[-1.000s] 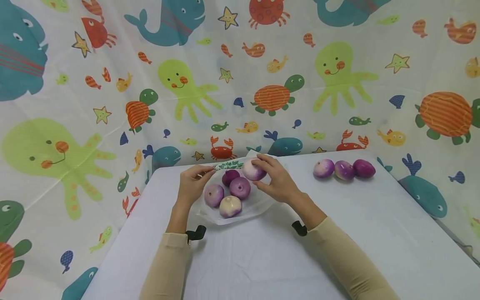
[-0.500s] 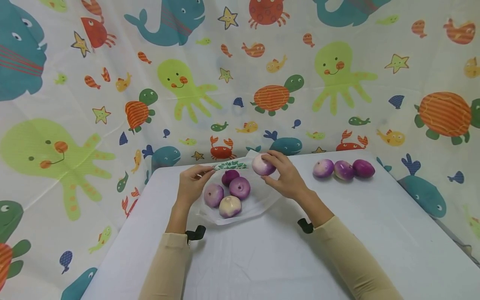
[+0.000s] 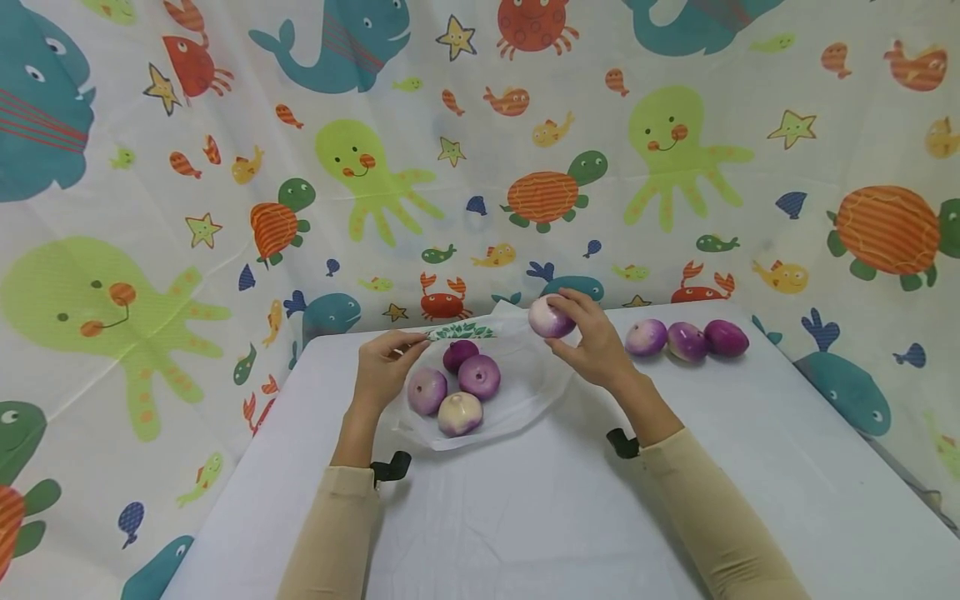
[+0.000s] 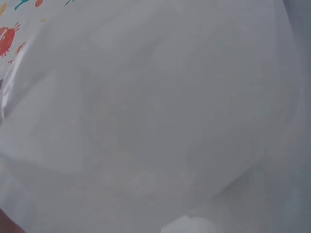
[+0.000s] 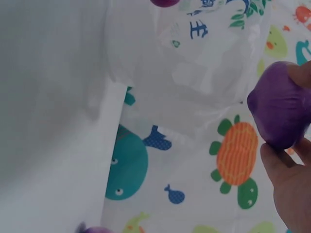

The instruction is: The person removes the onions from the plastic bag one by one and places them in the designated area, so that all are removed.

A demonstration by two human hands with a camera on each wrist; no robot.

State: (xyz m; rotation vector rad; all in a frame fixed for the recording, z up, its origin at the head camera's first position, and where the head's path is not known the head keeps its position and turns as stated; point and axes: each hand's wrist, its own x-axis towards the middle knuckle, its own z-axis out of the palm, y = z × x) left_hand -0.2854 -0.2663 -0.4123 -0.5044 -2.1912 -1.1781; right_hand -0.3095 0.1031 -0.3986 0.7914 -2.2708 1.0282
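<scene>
My right hand (image 3: 600,346) holds a purple-and-white onion (image 3: 550,317) between thumb and fingers, raised over the right back part of a white plastic bag (image 3: 528,392). In the right wrist view the same onion (image 5: 277,109) looks deep purple, gripped at the right edge. My left hand (image 3: 381,371) pinches the bag's far left edge, near a green leaf print (image 3: 465,331). Several onions (image 3: 480,377) sit together within the bag's outline, one of them pale (image 3: 461,414) at the front. Whitish bag film (image 4: 160,107) fills most of the left wrist view.
Three more onions (image 3: 687,342) lie in a row at the table's back right. The table (image 3: 487,525) has a white cover. Behind it hangs a curtain (image 3: 480,183) printed with sea animals, close to the far table edge.
My right hand has moved right and slightly up with the onion, away from the other onions. The left hand stays at the bag's edge, and the onions in the bag's outline have not moved.
</scene>
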